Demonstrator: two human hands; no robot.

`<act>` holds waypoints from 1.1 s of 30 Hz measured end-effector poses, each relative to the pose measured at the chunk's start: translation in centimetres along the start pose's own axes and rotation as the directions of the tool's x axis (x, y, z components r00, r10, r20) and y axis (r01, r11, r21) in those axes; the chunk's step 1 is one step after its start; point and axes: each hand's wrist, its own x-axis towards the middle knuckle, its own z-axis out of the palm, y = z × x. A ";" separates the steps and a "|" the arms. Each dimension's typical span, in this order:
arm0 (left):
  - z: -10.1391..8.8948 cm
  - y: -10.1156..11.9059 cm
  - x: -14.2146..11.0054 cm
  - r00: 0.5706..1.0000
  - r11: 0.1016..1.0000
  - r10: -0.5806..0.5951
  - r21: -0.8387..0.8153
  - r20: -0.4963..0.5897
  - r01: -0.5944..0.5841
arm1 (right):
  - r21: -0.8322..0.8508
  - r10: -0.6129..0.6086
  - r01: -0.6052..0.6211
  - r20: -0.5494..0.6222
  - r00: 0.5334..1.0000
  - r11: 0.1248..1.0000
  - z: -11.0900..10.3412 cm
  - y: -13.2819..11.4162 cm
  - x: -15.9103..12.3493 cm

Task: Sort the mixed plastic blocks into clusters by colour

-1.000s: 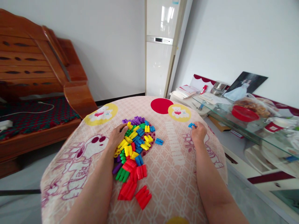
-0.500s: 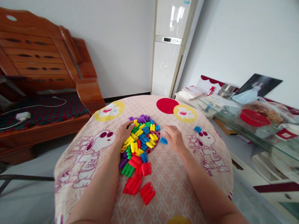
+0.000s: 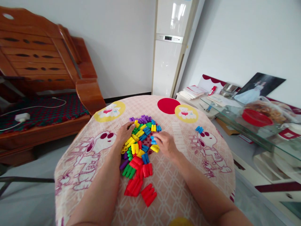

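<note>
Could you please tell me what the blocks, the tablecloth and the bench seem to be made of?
Blocks: probably moulded plastic, smooth, judging by uniform bright colours.
Tablecloth: likely matte printed fabric, showing no glare; coated vinyl is possible.
Bench: apparently varnished wood, given its glossy reddish-brown boards.

Pale pink tablecloth (image 3: 183, 188) with white lattice, maroon-outlined dogs (image 3: 86, 166) at its nine and three o'clock, solid red circle (image 3: 166, 105) just past twelve, lone blue block (image 3: 199, 129) towards two, multicoloured pile (image 3: 140, 153) with purple blocks (image 3: 147, 118) at twelve o'clock, red blocks (image 3: 149, 194) at six, green block (image 3: 129, 171) at seven.
</note>
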 end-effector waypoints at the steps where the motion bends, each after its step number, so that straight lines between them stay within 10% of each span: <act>1: 0.0 0.0 0.0 1.000 1.000 -0.004 0.004 -0.002 0.004 | 0.015 0.057 -0.056 -0.070 0.996 0.998 -0.8 0.6 0.1; 7: -0.1 0.5 0.0 1.000 1.000 -0.028 0.008 0.007 0.028 | 0.050 0.383 -0.405 -0.443 0.810 0.913 -8.0 7.6 -1.0; 12: -0.2 0.9 -0.1 0.999 0.998 -0.054 0.025 0.000 0.054 | -0.156 0.333 -0.598 -0.708 0.623 0.786 -13.7 13.2 -4.0; 19: -0.2 0.8 0.0 0.998 0.997 -0.064 0.044 0.014 0.064 | -0.273 0.511 -0.766 -0.611 0.605 0.581 -14.4 16.9 -6.4; 26: -0.1 0.4 0.1 0.999 0.998 -0.044 0.047 0.003 0.044 | -0.074 0.597 -0.784 -0.606 0.526 0.616 -13.7 19.5 -6.8; 33: 0.0 0.2 0.1 1.000 0.999 -0.030 0.029 -0.010 0.030 | -0.068 0.536 -0.693 -0.581 0.613 0.718 -13.5 19.2 -6.0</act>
